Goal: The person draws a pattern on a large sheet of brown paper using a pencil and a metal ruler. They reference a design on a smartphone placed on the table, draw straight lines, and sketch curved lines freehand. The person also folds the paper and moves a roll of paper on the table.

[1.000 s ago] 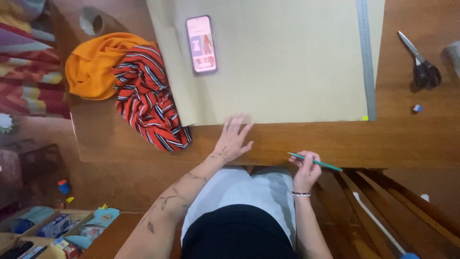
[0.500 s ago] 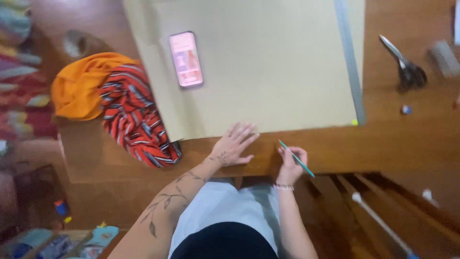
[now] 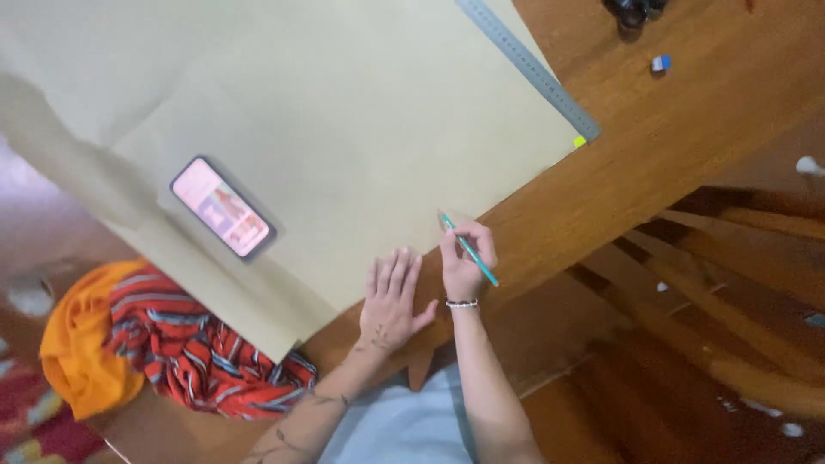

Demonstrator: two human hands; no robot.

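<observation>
We have a wooden table [image 3: 687, 146] before us, and most of it lies under a large sheet of tan paper [image 3: 344, 112], its near edge running along the table's front. A long metal ruler [image 3: 528, 67] lies along the paper's right edge, with a small yellow-green tab at its near end. Off the paper's left corner sit a bundle of red striped cloth [image 3: 202, 357] and an orange cloth [image 3: 82, 361], touching each other. A phone [image 3: 223, 207] with a lit pinkish screen rests flat on the paper, well apart from our hands.

Our left hand [image 3: 391, 301] lies flat and spread, fingers on the paper's near edge, pressing it down and gripping nothing. Our right hand [image 3: 467, 258] is closed around a teal pencil [image 3: 469, 250] in a writing grip, the tip touching the paper just inside its near edge.

We judge the step in hand to be marking the paper near that edge. The next move, as we see it, calls for a steady left palm so the sheet does not slide, and light pressure at the pencil tip.

A small blue-and-white eraser [image 3: 660, 63] lies on the bare wood beyond the ruler.
</observation>
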